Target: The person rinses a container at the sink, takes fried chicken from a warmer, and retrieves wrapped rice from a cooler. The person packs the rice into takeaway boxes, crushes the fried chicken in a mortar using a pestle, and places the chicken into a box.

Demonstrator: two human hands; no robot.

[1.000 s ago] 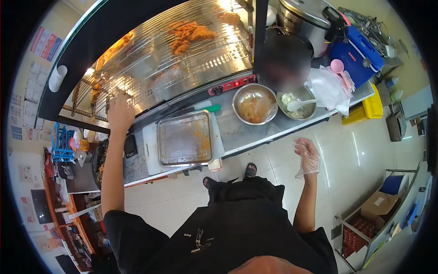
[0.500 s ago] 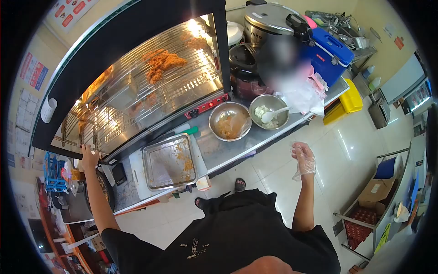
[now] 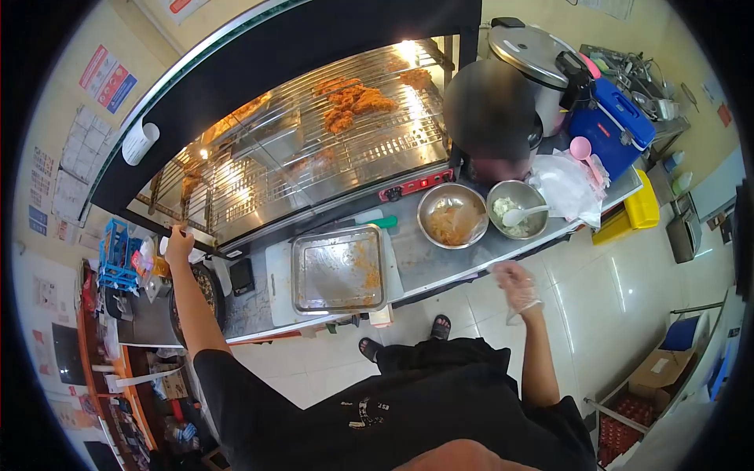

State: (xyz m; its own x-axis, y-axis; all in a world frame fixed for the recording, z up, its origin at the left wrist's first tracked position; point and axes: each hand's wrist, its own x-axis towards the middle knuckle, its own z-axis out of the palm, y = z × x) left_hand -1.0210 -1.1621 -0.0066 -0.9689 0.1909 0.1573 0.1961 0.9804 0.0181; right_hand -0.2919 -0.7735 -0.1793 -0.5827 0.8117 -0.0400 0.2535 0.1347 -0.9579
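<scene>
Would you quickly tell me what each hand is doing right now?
Left hand: at the lower left corner of the display case; grip cannot be told.
Right hand: gloved, open, holding nothing.

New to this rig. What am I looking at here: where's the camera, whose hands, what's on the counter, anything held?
There is one picture, from a fisheye camera worn on a person's head, looking down past their dark apron at a food counter. No machine here, just two hands. The left hand, bare, reaches out to the left end of the glass warming cabinet, which holds fried pieces on wire racks; whether it grips anything is not clear. The right hand wears a clear plastic glove and hangs free near the counter edge, holding nothing. On the steel counter lie a crumb-strewn metal tray, a bowl of orange crumbs and a bowl with a white spoon.
</scene>
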